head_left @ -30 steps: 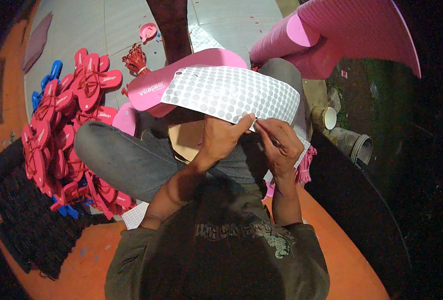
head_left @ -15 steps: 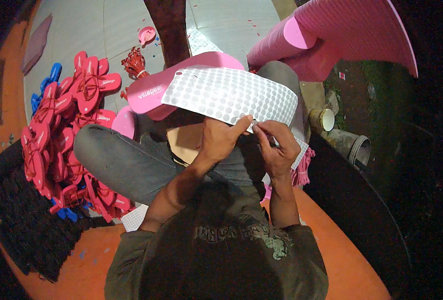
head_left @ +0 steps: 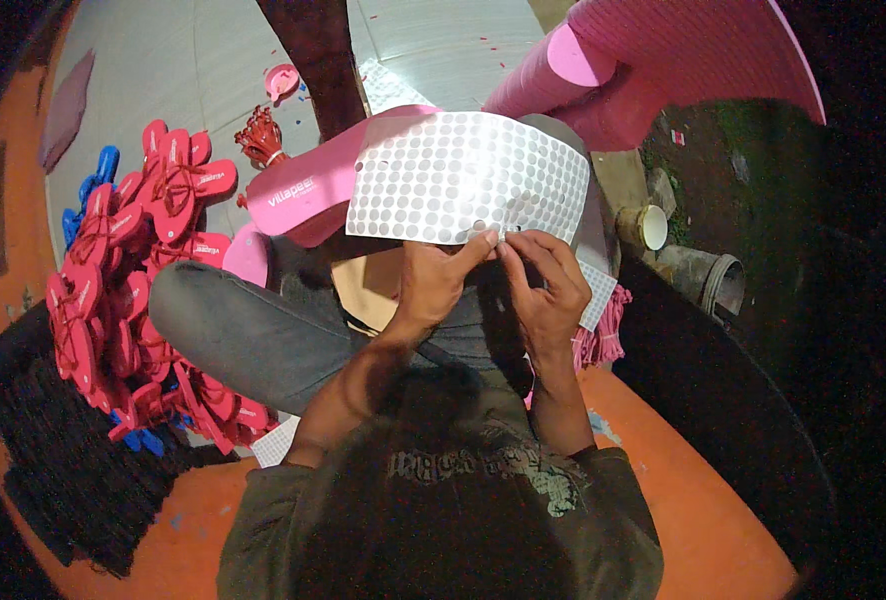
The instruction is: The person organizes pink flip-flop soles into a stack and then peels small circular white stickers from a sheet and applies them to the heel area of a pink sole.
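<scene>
Above my lap is a white sheet of round grey stickers [head_left: 423, 175], bowed upward in the middle. My left hand [head_left: 433, 285] is closed on its near edge, thumb on top. At the same edge, the thumb and forefinger of my right hand [head_left: 551, 285] are pinched together, touching the sheet right beside the left thumb. Whether a loose sticker sits between those fingertips is too small to tell. Beyond the sheet, and partly hidden by it, lies a pink flip-flop sole [head_left: 308, 185] with white print.
A heap of red flip-flops [head_left: 178, 190] lies left of my knee, with blue ones [head_left: 98, 185] among them. Bundled red straps [head_left: 261, 138] and a small pink dish [head_left: 282, 82] lie ahead. Stacked pink soles [head_left: 653, 70] rise at far right, near a white tub [head_left: 653, 228].
The sheet has tilted and shifted slightly left, its far right end lower and its middle more bent. Both hands remain together at its near edge.
</scene>
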Available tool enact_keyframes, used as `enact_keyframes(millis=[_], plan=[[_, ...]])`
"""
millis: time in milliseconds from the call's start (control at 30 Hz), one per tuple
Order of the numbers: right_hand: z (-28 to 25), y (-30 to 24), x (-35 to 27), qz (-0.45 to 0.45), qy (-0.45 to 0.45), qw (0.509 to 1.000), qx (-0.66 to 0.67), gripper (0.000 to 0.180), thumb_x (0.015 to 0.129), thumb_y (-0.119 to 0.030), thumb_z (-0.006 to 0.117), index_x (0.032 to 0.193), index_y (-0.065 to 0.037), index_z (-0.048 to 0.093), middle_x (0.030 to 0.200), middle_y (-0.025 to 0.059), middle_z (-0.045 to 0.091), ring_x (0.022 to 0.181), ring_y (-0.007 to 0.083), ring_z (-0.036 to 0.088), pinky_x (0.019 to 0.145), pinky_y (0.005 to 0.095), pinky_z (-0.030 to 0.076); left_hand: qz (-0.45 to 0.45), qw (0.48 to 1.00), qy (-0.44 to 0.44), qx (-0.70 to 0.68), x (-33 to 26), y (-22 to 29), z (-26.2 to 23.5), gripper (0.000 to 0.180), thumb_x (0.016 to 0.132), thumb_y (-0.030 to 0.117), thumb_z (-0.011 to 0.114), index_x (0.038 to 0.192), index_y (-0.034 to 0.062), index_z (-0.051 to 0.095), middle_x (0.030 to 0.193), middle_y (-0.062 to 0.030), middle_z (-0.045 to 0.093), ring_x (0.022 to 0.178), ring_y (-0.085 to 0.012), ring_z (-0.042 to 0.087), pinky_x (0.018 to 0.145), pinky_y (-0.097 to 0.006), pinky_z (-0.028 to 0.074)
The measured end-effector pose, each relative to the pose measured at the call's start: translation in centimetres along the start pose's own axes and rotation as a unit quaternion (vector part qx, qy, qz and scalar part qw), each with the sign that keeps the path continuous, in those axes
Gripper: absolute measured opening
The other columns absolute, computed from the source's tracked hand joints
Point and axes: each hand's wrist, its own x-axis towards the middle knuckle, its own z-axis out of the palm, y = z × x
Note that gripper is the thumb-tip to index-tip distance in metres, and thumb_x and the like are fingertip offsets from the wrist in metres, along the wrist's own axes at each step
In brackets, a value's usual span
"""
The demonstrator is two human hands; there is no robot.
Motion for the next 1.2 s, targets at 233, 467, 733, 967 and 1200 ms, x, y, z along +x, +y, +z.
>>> enact_keyframes(millis=[233,467,733,967,1200], plan=[[-0.6,0.3,-0.6,0.023,0.002,0.999,0.040,0.011,0.068,-0.001,0.068,0.078,-0.002,0.063,0.079,0.0086,0.062,0.074,0.0198,0.061,0.067,0.0266,0.047,0.002,0.997,0.048,-0.055,0.0,-0.3,0.2,0.018,0.079,0.005,0.058,0.093,-0.0057,0.054,0.081,-0.0091,0.059,0.075,-0.0152,0.059,0.065,-0.027,0.052],[0.3,1.3,-1.2,0.092,0.012,0.993,0.070,0.019,0.067,-0.003,0.070,0.085,-0.004,0.062,0.081,0.0083,0.063,0.075,0.0175,0.061,0.067,0.0265,0.048,0.014,1.000,0.010,-0.023,-0.2,-0.9,0.2,0.019,0.080,0.009,0.059,0.093,-0.0053,0.056,0.083,-0.0092,0.061,0.074,-0.0141,0.059,0.065,-0.025,0.049],[0.2,1.0,-0.9,0.056,0.024,0.996,0.058,0.024,0.068,-0.003,0.069,0.090,-0.004,0.059,0.082,0.0082,0.063,0.075,0.0174,0.063,0.066,0.0267,0.049,0.067,0.984,0.021,0.163,-0.7,0.2,0.3,0.023,0.077,0.013,0.062,0.093,-0.0021,0.059,0.084,-0.0085,0.062,0.077,-0.0156,0.058,0.071,-0.028,0.045],[-0.5,-0.1,-0.2,0.075,-0.013,0.995,0.057,0.033,0.069,-0.002,0.068,0.098,-0.005,0.053,0.078,0.0087,0.063,0.073,0.0179,0.063,0.065,0.0278,0.050,0.099,0.948,0.031,0.300,-1.1,1.0,0.4,0.025,0.077,0.016,0.062,0.096,-0.0005,0.060,0.087,-0.0103,0.062,0.080,-0.0193,0.059,0.073,-0.030,0.045],[-0.5,0.3,-0.3,0.085,-0.023,0.995,0.042,0.036,0.069,-0.003,0.069,0.100,-0.006,0.051,0.077,0.0084,0.063,0.072,0.0185,0.063,0.065,0.0283,0.050,0.069,0.952,0.026,0.296,-1.1,1.4,0.7,0.028,0.074,0.016,0.063,0.097,-0.0003,0.059,0.088,-0.0126,0.062,0.081,-0.0229,0.059,0.074,-0.032,0.044]])
